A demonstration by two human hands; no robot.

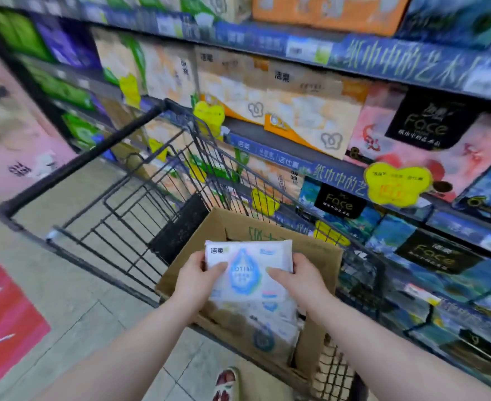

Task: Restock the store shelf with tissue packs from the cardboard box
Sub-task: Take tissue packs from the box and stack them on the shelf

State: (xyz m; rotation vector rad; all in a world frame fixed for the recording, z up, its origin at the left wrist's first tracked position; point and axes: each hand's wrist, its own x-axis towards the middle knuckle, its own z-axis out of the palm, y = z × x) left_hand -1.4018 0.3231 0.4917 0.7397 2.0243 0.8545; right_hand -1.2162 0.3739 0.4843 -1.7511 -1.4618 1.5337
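the tissue pack (248, 270) is a flat white packet in glossy film with a blue drop printed on its face. it is held just above the open cardboard box (204, 230), face up and roughly level, and is not yet on any shelf. it looks light and soft. the contents should give under pressure and the packet would probably sag if held by one corner. the film is likely a little slippery, so a hold across the two short sides, thumbs on top and fingers under, suits it best. it is not fragile, though a hard squeeze would crease the wrap.

that is about how it is held. the left hand (195, 277) grips the left side, its thumb lying across the printed face and its fingers curled beneath, mostly out of sight. the right hand (302, 277) grips the right side the same way, thumb on top and fingers wrapped round the edge. both sets of fingers are clamped on the pack, and both forearms reach forward and slightly inward, wrists low.

under the held pack, more packs of the same kind (270, 319) lie stacked in the box, so i judge the restocking far from done. the box sits in the near end of a wire shopping cart (79, 162). the cart is parked beside the store shelf (282, 157), which runs along the right and is filled with boxed and wrapped tissue goods and yellow price tags. a sandalled foot (225, 383) shows on the tiled floor below.
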